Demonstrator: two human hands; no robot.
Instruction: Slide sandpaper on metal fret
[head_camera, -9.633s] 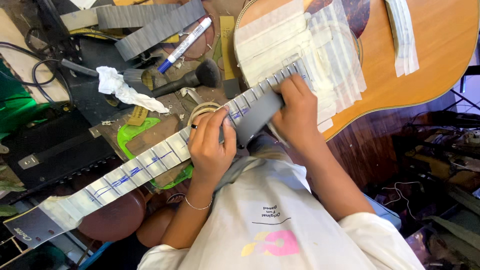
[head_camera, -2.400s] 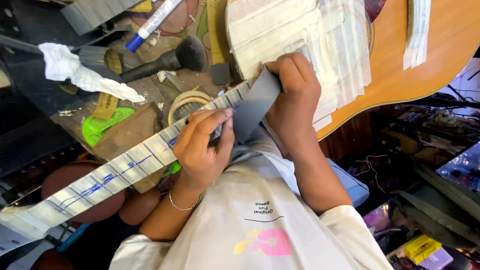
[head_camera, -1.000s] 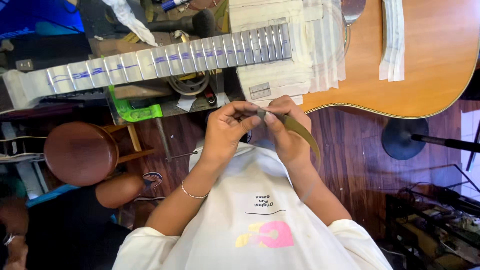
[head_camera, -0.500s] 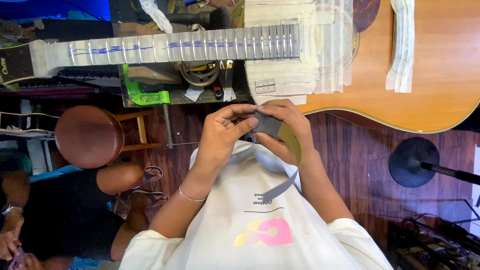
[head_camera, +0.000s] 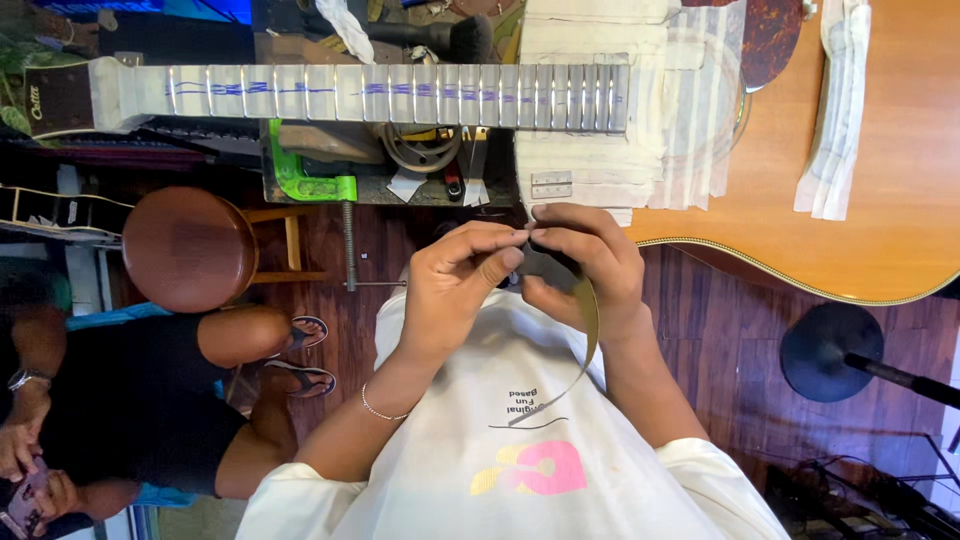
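Observation:
Both of my hands are up close to my chest. My left hand (head_camera: 462, 277) and my right hand (head_camera: 583, 268) pinch a dark strip of abrasive paper (head_camera: 589, 310), whose loose end curls down over my white shirt. Beyond them lies an acoustic guitar (head_camera: 880, 180) on its back across the workbench. Its neck (head_camera: 380, 95) is masked with pale tape and marked in blue ink between the frets. More tape and paper cover the guitar's body around the end of the fretboard.
A green clamp (head_camera: 300, 180) grips the bench edge under the neck. A round brown stool (head_camera: 188, 248) stands at left, beside a seated person in black (head_camera: 120, 400). A black round stand base (head_camera: 830, 350) sits on the wooden floor at right.
My hands have come off the guitar neck and drawn back to my chest with the dark strip. The view has swung so the neck lies level across the top.

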